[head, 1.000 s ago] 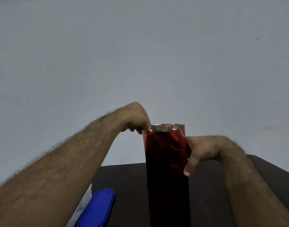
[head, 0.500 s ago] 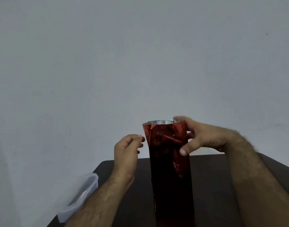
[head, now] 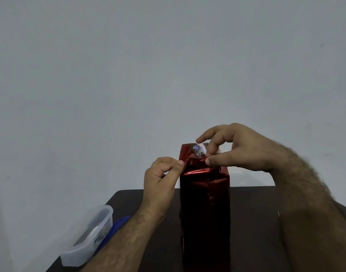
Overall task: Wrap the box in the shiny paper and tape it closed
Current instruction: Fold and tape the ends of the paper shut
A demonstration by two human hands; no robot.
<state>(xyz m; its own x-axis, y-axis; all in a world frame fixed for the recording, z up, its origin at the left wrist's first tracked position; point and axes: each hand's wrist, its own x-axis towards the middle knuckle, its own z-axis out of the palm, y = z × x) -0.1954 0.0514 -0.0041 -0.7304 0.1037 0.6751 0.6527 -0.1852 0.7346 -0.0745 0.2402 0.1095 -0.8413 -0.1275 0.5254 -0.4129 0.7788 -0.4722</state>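
A plain, pale grey-blue painted wall [head: 129, 75] fills most of the view, evenly and dimly lit, with one small dark speck near its upper right. Below it stands a dark brown wooden tabletop [head: 254, 222], its far edge against the wall and its far left corner rounded.

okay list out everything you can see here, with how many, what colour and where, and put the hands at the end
wrapped box: one, shiny red paper, upright at the table's centre, top end open, silver lining showing
table: one, dark brown, against the wall
plastic tub: one, clear, table's left edge
lid: one, blue, beside the tub, mostly hidden by the left forearm
wall: one, pale grey, behind
hands: two; left hand pinching the paper's top left corner, right hand pinching the top fold
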